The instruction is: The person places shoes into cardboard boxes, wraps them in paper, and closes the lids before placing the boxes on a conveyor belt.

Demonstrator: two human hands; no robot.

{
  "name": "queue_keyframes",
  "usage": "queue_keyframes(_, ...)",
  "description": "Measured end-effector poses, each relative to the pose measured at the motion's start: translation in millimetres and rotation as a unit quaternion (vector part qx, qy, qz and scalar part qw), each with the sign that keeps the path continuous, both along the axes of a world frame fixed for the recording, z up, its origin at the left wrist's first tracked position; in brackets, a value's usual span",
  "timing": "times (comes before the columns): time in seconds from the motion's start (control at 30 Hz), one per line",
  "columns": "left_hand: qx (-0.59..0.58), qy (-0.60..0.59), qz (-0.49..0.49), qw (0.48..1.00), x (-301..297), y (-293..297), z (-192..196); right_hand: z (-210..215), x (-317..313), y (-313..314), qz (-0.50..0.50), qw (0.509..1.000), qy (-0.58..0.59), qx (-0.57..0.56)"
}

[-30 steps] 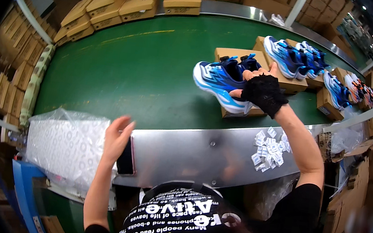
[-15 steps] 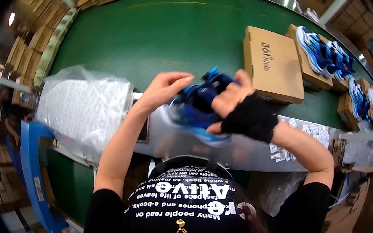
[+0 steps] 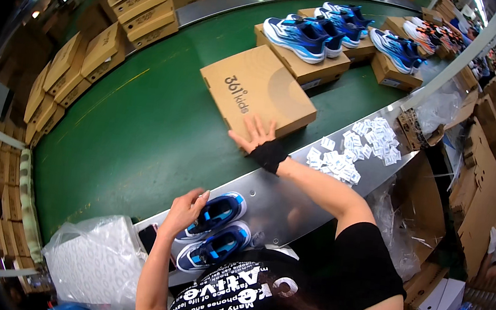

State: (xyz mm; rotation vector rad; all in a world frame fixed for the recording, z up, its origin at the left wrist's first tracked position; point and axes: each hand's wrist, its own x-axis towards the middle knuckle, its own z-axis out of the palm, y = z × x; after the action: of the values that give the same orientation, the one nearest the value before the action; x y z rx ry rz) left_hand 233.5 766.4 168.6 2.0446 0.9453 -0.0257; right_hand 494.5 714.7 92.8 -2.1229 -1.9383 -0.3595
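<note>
My right hand [image 3: 255, 136], with a black knitted band around the wrist, has its fingers spread on the near edge of a closed brown shoebox [image 3: 268, 87]. A pair of dark blue shoes with bright blue linings stands side by side on the metal ledge in front of me: a far shoe [image 3: 221, 210] and a near shoe [image 3: 222, 245]. My left hand [image 3: 185, 210] is beside the far shoe, partly in front of it. Its fingers are curled in with thumb and forefinger close together; whether anything is between them is hidden.
Small white packets [image 3: 346, 154] are scattered on the ledge at right. A plastic-wrapped stack of white printed paper [image 3: 95, 260] lies left, beside a phone [image 3: 147, 238]. Farther along the green belt [image 3: 133, 142], more blue shoes [image 3: 301, 37] rest on boxes. Stacked shoeboxes [image 3: 142, 11] line the far left.
The blue shoes I was handling now stand on the ledge. My right hand has moved off them to the shoebox; my left stays beside them. The view has turned to the right.
</note>
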Motion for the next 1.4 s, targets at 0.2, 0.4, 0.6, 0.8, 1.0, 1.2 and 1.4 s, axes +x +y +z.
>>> queue_keyframes(0.2,0.32,-0.08,-0.044,0.943,32,1,-7,67,-69,-3,0.048,0.959,0.17,0.223)
queue_keyframes(0.4,0.182,0.019,0.019,0.983,-26,19,-50,114,-53,-30,-0.004,0.657,0.662,0.36)
queue_keyframes(0.6,0.232,0.0,0.012,0.973,-52,33,-49,-44,74,-87,-0.401,0.856,0.309,0.105)
queue_keyframes(0.8,0.257,-0.157,0.016,0.954,-29,29,-53,-81,99,-105,-0.349,0.936,-0.048,-0.006)
queue_keyframes(1.0,0.26,-0.194,0.304,0.896,-146,40,-51,-23,66,-115,-0.297,0.893,0.131,0.312)
queue_keyframes(1.2,0.457,0.15,0.357,0.801,-355,27,-141,72,-26,-37,-0.091,0.871,0.317,0.365)
queue_keyframes(1.4,0.64,0.332,0.057,0.69,-421,-9,-157,21,-128,43,0.058,0.957,0.285,-0.016)
